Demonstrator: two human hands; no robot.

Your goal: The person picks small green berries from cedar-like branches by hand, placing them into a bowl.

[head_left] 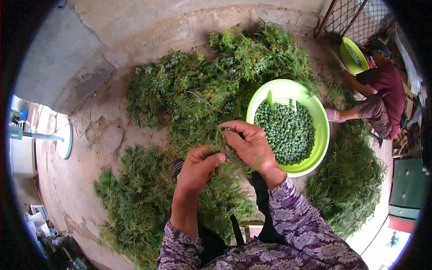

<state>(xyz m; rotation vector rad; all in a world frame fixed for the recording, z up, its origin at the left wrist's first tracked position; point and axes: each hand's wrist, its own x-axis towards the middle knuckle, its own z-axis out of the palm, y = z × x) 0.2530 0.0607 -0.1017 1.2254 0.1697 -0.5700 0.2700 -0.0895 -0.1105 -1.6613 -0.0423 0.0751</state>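
Both of my hands are closed in a pinch on one green evergreen sprig (224,174), close in front of me. My left hand (198,167) grips it from the left, thumb against fingers. Slightly higher, my right hand (250,145) pinches its upper part; whatever else lies between the fingertips is too small to make out. Just right of my right hand stands a lime-green basin (322,135), partly filled with small round green cones (285,130). A large heap of cone-bearing evergreen branches (193,85) lies beyond my hands.
More cut branches (135,189) lie at lower left, and another pile (346,175) at right. A seated person in a dark red shirt (392,94) works beside a second green basin (353,56). A fan's round base (65,137) stands at left, a green box (405,182) at right.
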